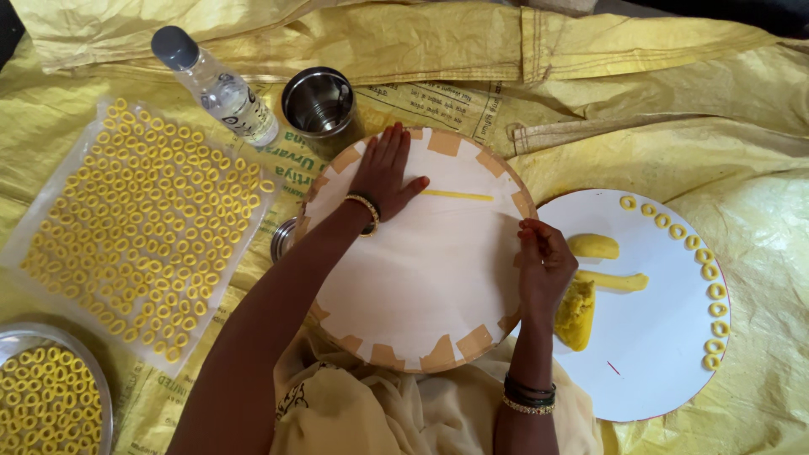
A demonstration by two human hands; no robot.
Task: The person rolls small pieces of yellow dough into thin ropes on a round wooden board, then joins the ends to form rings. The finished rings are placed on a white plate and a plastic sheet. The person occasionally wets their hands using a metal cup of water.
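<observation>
Nearest to the person, the right hand (543,265) hovers at the right edge of a round wooden board (417,261), fingers bunched loosely together with the tips pinched; whether a bit of dough sits between them I cannot tell. Just beyond that hand, to its right, a lump of yellow dough (576,314) and two smaller dough pieces (600,261) lie on a white plate (649,362), with a row of small yellow rings (712,291) curving along the plate's far rim.

Across the board, the left hand (386,173) lies flat and open, palm down, fingers spread and pressing on the wood. Right beside its thumb a thin rolled strip of dough (457,195) lies on the board, its near end at the fingertips.

Left of that hand, a clear plastic sheet (50,202) carries many dough rings (143,227), and a steel tray (84,354) nearer the person holds more. Past the left hand stand a steel cup (320,105) and a plastic bottle (215,84) lying tilted, all on yellow sacking (674,101).
</observation>
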